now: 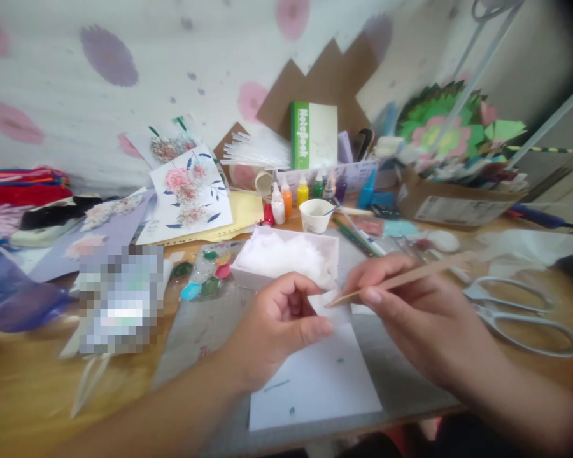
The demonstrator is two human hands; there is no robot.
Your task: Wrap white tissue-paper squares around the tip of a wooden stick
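Observation:
My left hand point(286, 327) is closed in a pinch on a small white piece of paper point(328, 309). In my right hand point(410, 312) is a flat wooden stick point(415, 272), held between thumb and fingers. The stick's lower tip meets or nearly meets the white piece; blur hides which. Below both hands, a white sheet point(310, 381) with a few green marks lies on a grey mat point(191, 337). Just beyond my hands stands a white box point(253, 278) filled with fluffy white cotton point(284, 252).
A paint palette point(205, 270) lies left of the box. Behind it are a paper cup point(316, 216), several paint bottles point(302, 189) and a notebook point(315, 135). Scissors point(530, 318) rest at the right, near a cardboard box point(458, 200). Flower-print cards point(188, 191) stand at back left.

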